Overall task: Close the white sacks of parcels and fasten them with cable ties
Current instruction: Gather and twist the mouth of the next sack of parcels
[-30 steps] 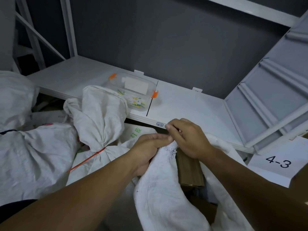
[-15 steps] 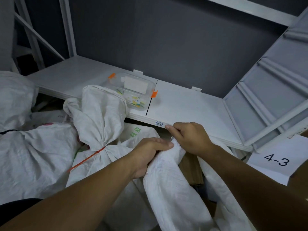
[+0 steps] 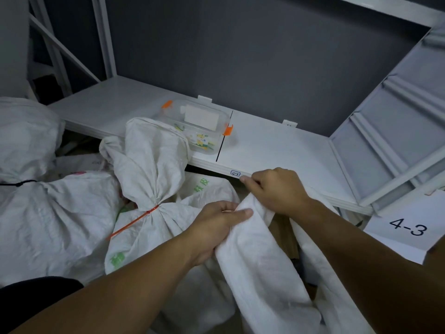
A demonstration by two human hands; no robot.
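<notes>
Far-left sack point(image 3: 26, 141): a white woven sack, its neck cinched by a black cable tie point(image 3: 20, 183).
Tied sack point(image 3: 154, 165): just left of your hands, its neck is bunched and closed with an orange cable tie point(image 3: 134, 220). Its top leans against the shelf's front edge.
Clear box point(image 3: 199, 126): a lidded plastic box with orange clips sits on the shelf behind the tied sack, which hides part of it.
Your left hand point(image 3: 216, 227): the fingers are curled round a gathered fold of the open sack, with the thumb laid flat along the top.
Open sack point(image 3: 262, 276): white and unfastened, it lies between your forearms, with its mouth held up in both hands.
Your right hand point(image 3: 277, 191): the fingers are curled and pinch the sack's rim, just beside the shelf edge.
Cardboard parcel point(image 3: 284, 235): brown, it shows inside the sack mouth below your right wrist.
Shelf point(image 3: 277, 150): a white board runs behind both hands.
Paper sign point(image 3: 407, 229): at the far right, it reads "4-3".
</notes>
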